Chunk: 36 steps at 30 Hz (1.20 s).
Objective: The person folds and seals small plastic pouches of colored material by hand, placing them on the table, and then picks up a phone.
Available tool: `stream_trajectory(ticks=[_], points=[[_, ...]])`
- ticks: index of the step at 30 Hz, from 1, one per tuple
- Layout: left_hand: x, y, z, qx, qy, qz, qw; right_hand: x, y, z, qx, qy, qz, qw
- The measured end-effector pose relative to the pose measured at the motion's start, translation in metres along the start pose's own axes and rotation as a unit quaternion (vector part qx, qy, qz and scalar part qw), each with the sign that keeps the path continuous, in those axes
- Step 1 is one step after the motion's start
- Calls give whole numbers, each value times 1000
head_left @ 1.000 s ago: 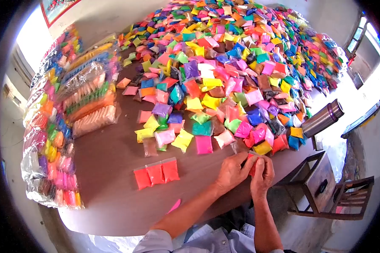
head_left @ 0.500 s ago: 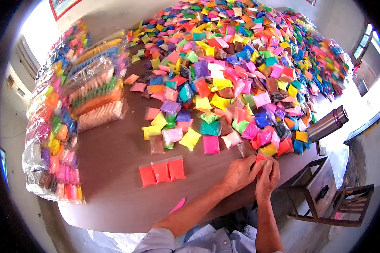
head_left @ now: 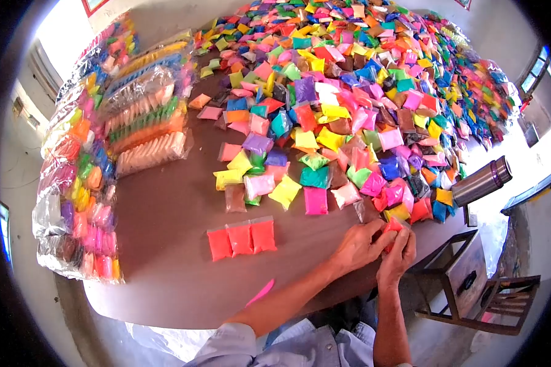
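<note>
Both my hands meet at the table's near right edge around one small red packet [head_left: 395, 227]. My left hand [head_left: 360, 247] pinches it from the left, and my right hand [head_left: 398, 255] has its fingers closed on the other side. Part of the packet is hidden by the fingers. Just beyond them lies a yellow packet [head_left: 399, 211] at the pile's edge. Three red packets [head_left: 241, 237] lie in a row on the brown table [head_left: 171, 244], left of my hands. A flat pink piece [head_left: 261, 292] rests near my left forearm.
A large heap of coloured packets [head_left: 315, 177] covers the table's far side. Clear bags of packets [head_left: 150, 153] are stacked at the left. A metal flask [head_left: 482, 181] leans at the right, and a wooden stool [head_left: 465, 275] stands beyond the table's edge.
The view has shifted, so the table items appear farther right and the three red packets slightly higher. Both hands keep hold of the red packet, with small finger movements.
</note>
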<state>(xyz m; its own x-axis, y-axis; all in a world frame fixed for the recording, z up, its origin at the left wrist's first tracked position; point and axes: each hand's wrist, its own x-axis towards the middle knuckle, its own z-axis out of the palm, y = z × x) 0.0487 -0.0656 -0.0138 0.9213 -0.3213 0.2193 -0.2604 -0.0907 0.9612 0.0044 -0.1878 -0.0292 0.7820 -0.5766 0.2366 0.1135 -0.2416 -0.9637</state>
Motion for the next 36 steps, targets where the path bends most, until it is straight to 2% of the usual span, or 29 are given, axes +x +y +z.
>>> stream_trajectory(ticks=[4, 7, 9, 14, 16, 18, 21, 25, 27, 30, 32, 36], points=[[2, -9, 2, 26, 27, 33, 999, -2, 2, 1, 50, 13, 50, 997], [1, -8, 3, 32, 26, 35, 999, -1, 6, -3, -1, 2, 22, 1000], [1, -6, 3, -24, 12, 9, 1000, 0, 0, -6, -45, 1, 58, 997], [1, -7, 4, -19, 7, -6, 1000, -1, 7, -6, -45, -14, -6, 999], [1, -8, 2, -3, 11, -6, 1000, -2, 1, 0, 8, -14, -13, 1000], [1, -10, 1, 10, 17, -6, 1000, -2, 4, -5, 35, -22, 13, 999], [2, -10, 1, 27, 22, 25, 999, -2, 5, -8, 1, -37, 59, 998], [3, 3, -5, 19, -4, 6, 1000, -4, 9, -10, 18, -29, 27, 999], [3, 7, -2, -70, 30, -6, 997, -4, 6, -9, 19, -35, 11, 999], [5, -5, -4, -79, 33, -9, 996, -3, -3, -4, 27, -54, -19, 998], [4, -2, -7, -56, 38, 0, 998, -4, -3, -4, -14, -54, -41, 998], [5, 3, -7, -34, 74, 46, 996, -3, -5, -1, 22, -51, -27, 998]])
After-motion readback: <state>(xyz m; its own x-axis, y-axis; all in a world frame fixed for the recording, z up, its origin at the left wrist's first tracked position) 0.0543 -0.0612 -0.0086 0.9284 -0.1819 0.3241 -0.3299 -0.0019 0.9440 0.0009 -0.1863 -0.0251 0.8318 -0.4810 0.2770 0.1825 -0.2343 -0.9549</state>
